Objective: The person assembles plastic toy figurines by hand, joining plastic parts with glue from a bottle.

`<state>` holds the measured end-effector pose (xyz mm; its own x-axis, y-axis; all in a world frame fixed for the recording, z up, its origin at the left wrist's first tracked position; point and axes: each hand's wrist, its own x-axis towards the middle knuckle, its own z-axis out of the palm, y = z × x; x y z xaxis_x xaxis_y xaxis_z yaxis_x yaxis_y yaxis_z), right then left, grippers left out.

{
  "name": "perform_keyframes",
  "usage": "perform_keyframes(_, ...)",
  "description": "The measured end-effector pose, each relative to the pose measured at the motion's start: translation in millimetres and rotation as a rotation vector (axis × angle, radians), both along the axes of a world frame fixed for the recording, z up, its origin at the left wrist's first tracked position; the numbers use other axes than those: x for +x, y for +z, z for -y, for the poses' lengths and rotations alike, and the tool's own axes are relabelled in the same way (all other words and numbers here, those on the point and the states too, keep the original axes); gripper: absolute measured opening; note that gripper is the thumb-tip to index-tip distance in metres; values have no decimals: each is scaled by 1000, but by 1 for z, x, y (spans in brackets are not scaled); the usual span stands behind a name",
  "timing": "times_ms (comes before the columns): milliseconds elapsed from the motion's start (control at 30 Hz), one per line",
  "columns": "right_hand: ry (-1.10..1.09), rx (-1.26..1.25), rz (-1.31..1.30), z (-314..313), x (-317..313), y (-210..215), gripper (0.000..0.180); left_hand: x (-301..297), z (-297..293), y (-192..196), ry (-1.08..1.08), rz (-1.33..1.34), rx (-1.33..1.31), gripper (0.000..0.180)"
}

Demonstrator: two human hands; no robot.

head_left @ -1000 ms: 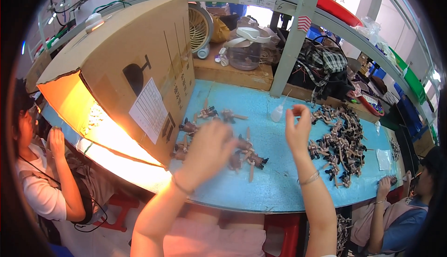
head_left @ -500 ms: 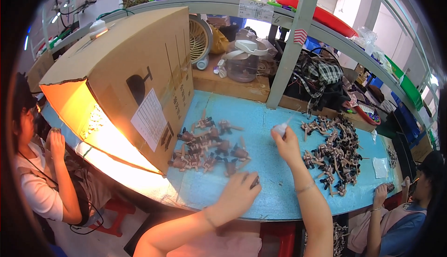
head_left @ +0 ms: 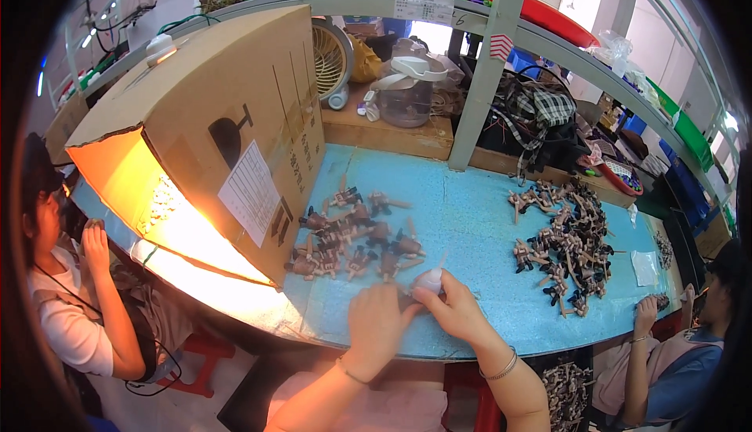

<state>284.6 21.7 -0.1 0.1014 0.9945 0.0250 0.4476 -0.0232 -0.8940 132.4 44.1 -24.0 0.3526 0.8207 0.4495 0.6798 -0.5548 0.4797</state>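
The left hand (head_left: pixel 377 324) and the right hand (head_left: pixel 454 312) are brought together at the near edge of the blue table mat (head_left: pixel 470 220). A small white squeeze bottle (head_left: pixel 429 279) with a thin nozzle is gripped between the thumb and curled fingers of the right hand, its tip tilted up and to the right. The left hand is loosely curled beside it, touching the right hand; whether anything is pinched in it cannot be told, since the spot between the hands is blurred.

Just beyond the hands, a cluster of small brown and black parts (head_left: pixel 352 236) is spread on the mat. A larger heap of similar parts (head_left: pixel 568 240) is seen well apart to the right. A big cardboard box (head_left: pixel 219 119), lit from inside, is stood on the left of the table. A fan (head_left: pixel 333 60) and a clear jug (head_left: pixel 403 91) are placed at the far side. Other people are seated at the left (head_left: pixel 70 291) and right (head_left: pixel 681 354) edges.
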Motion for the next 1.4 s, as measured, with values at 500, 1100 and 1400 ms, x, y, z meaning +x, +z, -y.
perform_keyframes(500, -67, 146, -367, 32, -15, -3, 23, -76, 9, -1, -154, 644, -339, 25)
perform_keyframes(1100, -219, 945, 80, 70, -45, 39, 56, -108, 14, 20, -145, 394, 385, 30)
perform_keyframes(1400, -61, 921, 162, 73, -51, 45, 54, -111, 14, 21, -117, 349, 447, 27)
